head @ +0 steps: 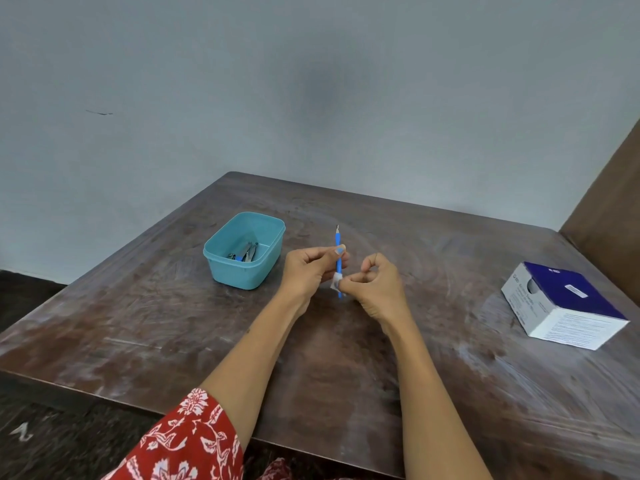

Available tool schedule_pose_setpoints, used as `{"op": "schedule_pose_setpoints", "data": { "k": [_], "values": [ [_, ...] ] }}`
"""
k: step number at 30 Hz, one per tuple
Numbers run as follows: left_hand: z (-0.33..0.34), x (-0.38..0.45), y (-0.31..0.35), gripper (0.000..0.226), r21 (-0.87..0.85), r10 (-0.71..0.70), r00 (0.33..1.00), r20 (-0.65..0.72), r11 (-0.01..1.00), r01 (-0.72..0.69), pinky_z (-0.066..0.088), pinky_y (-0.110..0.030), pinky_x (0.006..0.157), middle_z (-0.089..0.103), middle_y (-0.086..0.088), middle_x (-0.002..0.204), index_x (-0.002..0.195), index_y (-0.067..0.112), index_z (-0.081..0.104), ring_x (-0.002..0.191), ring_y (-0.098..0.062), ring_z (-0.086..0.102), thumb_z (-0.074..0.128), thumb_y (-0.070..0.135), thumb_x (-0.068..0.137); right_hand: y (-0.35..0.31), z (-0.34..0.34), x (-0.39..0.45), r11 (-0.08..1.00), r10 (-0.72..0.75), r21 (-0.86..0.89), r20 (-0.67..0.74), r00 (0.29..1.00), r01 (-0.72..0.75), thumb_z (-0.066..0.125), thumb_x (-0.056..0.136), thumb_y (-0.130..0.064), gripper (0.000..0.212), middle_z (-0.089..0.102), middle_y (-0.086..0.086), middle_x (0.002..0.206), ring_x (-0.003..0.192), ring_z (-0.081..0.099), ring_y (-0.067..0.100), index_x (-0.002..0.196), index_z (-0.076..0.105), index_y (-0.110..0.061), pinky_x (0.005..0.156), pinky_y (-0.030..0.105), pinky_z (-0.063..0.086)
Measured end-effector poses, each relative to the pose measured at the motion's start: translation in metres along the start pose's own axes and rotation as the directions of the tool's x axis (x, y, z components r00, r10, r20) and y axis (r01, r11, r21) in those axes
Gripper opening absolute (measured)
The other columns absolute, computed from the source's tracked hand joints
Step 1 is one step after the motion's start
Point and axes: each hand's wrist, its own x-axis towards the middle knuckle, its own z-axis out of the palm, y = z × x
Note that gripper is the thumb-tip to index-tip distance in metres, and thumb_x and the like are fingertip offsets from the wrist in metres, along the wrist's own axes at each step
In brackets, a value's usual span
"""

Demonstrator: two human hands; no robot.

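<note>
In the head view, a thin blue stick (337,242) is held nearly upright above the middle of the table (346,358), its small metal tip pointing to twelve o'clock. The stick is pinched at mid-length by the left hand (308,271), with the thumb laid across the shaft and the other fingers curled behind it. A small white wipe (334,281) is wrapped round the lower part of the stick and is pinched there by the thumb and forefinger of the right hand (375,285) — the two hands are almost touching. A teal tub (221,268) is seen at ten o'clock from the hands, near them, with metal tools (247,252) lying inside. A blue-and-white box (568,306) is set at three o'clock, well apart. A red patterned sleeve (187,441) is seen on the left arm at seven o'clock.
</note>
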Motion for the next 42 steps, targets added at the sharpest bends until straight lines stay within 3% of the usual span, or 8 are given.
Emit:
{"op": "schedule_pose_setpoints", "data": {
  "k": [4, 8, 12, 18, 23, 29, 34, 42],
  "values": [
    [0.0009, -0.0011, 0.0002, 0.017, -0.037, -0.056, 0.995, 0.081, 0.998, 0.06, 0.058, -0.024, 0.066, 0.072, -0.011, 0.084, 0.097, -0.001, 0.069, 0.074, -0.016, 0.069, 0.064, 0.009, 0.084, -0.0027, -0.0009, 0.0012, 0.993, -0.03, 0.114, -0.103, 0.994, 0.042, 0.079, 0.067, -0.005, 0.045, 0.069, 0.007, 0.063, 0.061, 0.06, 0.017, 0.075, 0.037, -0.018, 0.065, 0.029, 0.046],
    [0.0, -0.0011, 0.0009, 0.014, -0.046, -0.044, 0.996, 0.08, 0.998, 0.048, 0.058, -0.022, 0.061, 0.073, -0.002, 0.069, 0.095, -0.005, 0.067, 0.065, -0.012, 0.069, 0.062, 0.003, 0.084, -0.0014, -0.002, 0.0014, 0.993, -0.006, 0.113, -0.055, 0.998, 0.012, 0.077, 0.064, -0.003, 0.044, 0.07, 0.006, 0.063, 0.06, 0.06, 0.017, 0.073, 0.037, -0.019, 0.062, 0.029, 0.044],
    [-0.0013, -0.001, 0.0006, 0.009, -0.033, -0.032, 0.998, 0.056, 0.999, 0.034, 0.058, -0.025, 0.062, 0.073, -0.001, 0.07, 0.089, 0.001, 0.069, 0.067, -0.012, 0.07, 0.064, 0.006, 0.084, -0.0005, -0.0044, 0.0011, 0.995, 0.041, 0.086, 0.036, 0.999, -0.044, 0.077, 0.064, -0.002, 0.043, 0.071, 0.009, 0.066, 0.059, 0.061, 0.019, 0.075, 0.038, -0.018, 0.062, 0.034, 0.046],
    [0.0004, -0.0024, 0.0015, 0.01, -0.092, -0.035, 0.997, 0.069, 0.995, 0.041, 0.059, -0.023, 0.065, 0.073, -0.002, 0.066, 0.092, -0.004, 0.066, 0.065, -0.01, 0.07, 0.061, 0.001, 0.085, -0.0005, -0.0009, 0.0051, 0.976, 0.021, 0.215, -0.03, 0.999, -0.014, 0.077, 0.068, -0.003, 0.043, 0.07, 0.0, 0.058, 0.058, 0.06, 0.016, 0.08, 0.04, -0.019, 0.068, 0.035, 0.047],
    [-0.0012, -0.0008, 0.0, 0.01, -0.065, -0.032, 0.998, 0.058, 0.997, 0.036, 0.058, -0.025, 0.064, 0.073, -0.001, 0.068, 0.091, -0.001, 0.068, 0.065, -0.01, 0.069, 0.062, 0.004, 0.085, -0.0005, -0.0033, 0.0022, 0.984, 0.061, 0.163, 0.056, 0.997, -0.07, 0.077, 0.067, 0.002, 0.042, 0.07, 0.005, 0.061, 0.052, 0.061, 0.014, 0.077, 0.04, -0.016, 0.06, 0.033, 0.048],
    [-0.0001, 0.0, -0.0023, 0.01, -0.081, -0.039, 0.997, 0.062, 0.996, 0.044, 0.059, -0.025, 0.068, 0.073, -0.002, 0.07, 0.091, -0.001, 0.068, 0.068, -0.012, 0.07, 0.062, 0.004, 0.084, 0.0008, -0.0016, 0.0053, 0.975, 0.039, 0.222, -0.033, 0.999, -0.03, 0.078, 0.066, -0.002, 0.044, 0.071, 0.002, 0.06, 0.065, 0.058, 0.023, 0.081, 0.04, -0.018, 0.067, 0.038, 0.045],
    [-0.002, 0.002, -0.0036, 0.009, -0.054, -0.043, 0.998, 0.036, 0.998, 0.045, 0.058, -0.029, 0.071, 0.074, -0.003, 0.072, 0.09, 0.003, 0.07, 0.071, -0.012, 0.07, 0.064, 0.007, 0.084, -0.0003, -0.0036, 0.0022, 0.988, 0.069, 0.133, 0.053, 0.996, -0.076, 0.078, 0.065, -0.003, 0.042, 0.072, 0.008, 0.068, 0.061, 0.062, 0.02, 0.08, 0.041, -0.017, 0.07, 0.042, 0.051],
    [-0.0019, 0.0035, -0.0046, 0.01, -0.04, -0.058, 0.998, 0.038, 0.997, 0.059, 0.058, -0.03, 0.075, 0.074, -0.008, 0.082, 0.09, 0.004, 0.071, 0.078, -0.016, 0.071, 0.065, 0.008, 0.083, -0.0008, -0.0012, 0.0031, 0.989, 0.052, 0.135, 0.0, 0.999, -0.052, 0.082, 0.065, -0.01, 0.044, 0.072, 0.007, 0.069, 0.063, 0.062, 0.018, 0.082, 0.042, -0.019, 0.069, 0.038, 0.048]
  ]
}}
